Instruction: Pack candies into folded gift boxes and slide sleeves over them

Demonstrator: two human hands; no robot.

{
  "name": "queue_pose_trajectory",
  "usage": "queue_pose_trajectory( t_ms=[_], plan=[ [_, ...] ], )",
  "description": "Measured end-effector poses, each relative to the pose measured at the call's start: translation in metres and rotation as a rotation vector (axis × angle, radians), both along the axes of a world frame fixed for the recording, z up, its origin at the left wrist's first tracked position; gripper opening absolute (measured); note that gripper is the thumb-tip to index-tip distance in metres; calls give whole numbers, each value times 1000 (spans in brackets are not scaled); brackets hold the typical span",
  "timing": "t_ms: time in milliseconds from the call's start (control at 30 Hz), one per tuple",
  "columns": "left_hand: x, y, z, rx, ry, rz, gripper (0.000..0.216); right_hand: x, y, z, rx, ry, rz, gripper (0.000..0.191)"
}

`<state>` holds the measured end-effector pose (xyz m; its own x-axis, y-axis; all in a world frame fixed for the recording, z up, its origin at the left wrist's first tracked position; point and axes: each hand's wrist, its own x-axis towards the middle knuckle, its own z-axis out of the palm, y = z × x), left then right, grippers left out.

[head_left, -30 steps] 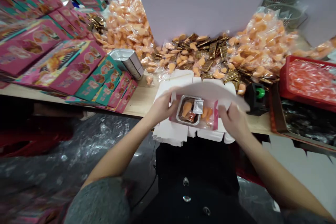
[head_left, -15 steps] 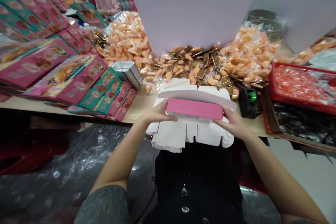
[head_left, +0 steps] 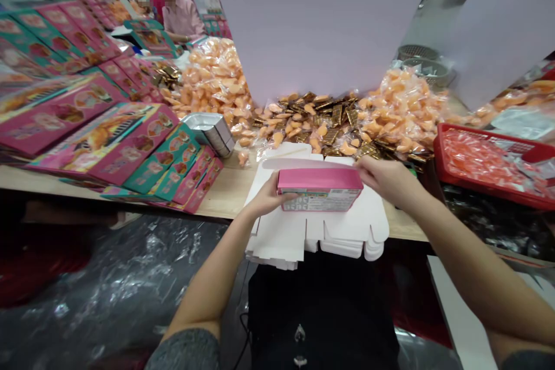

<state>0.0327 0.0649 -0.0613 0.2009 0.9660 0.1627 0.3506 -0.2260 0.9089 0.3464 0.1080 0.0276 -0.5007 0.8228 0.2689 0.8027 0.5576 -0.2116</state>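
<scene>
A pink carton (head_left: 321, 199) with printing on its near face stands on a pile of flat white cardboard blanks (head_left: 342, 230). My left hand (head_left: 269, 195) grips its left end, the thumb lying across the front face. At the carton's far right corner, my right hand (head_left: 381, 176) has its fingers closed on the edge there; the fingertips are partly hidden. Behind the pink top, a pale flap (head_left: 299, 163) sticks up.
Orange pieces in clear bags (head_left: 403, 104) and gold packets (head_left: 338, 115) lie heaped beyond the pile. Printed cartons (head_left: 143, 133) and metal trays (head_left: 210, 127) stand left. A red basket (head_left: 446, 167) sits right. A co-worker (head_left: 182, 14) is at the far left.
The carton has tipped so its printed face now shows toward me. My right hand has moved from its right end up to the far right corner. The view has shifted slightly.
</scene>
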Motion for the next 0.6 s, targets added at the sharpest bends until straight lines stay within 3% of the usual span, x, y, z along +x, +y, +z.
queue_pose_trajectory(
  t_ms=[133,233,333,433,500,600],
  plan=[
    [-1,-8,-1,82,-46,52,81,8,-40,-47,329,-15,45,40],
    [-14,-11,26,251,129,141,71,7,-55,-69,392,58,-17,57],
    [-22,-5,69,301,565,109,31,1,-55,-73,433,40,-42,57],
    [-15,2,101,110,745,59,30,-3,-50,-69,444,15,-31,57],
    [-6,2,109,4,778,83,34,-3,-50,-69,443,18,-18,57],
    [8,-8,104,3,837,175,46,-2,-52,-72,455,42,-12,58]
  ],
)
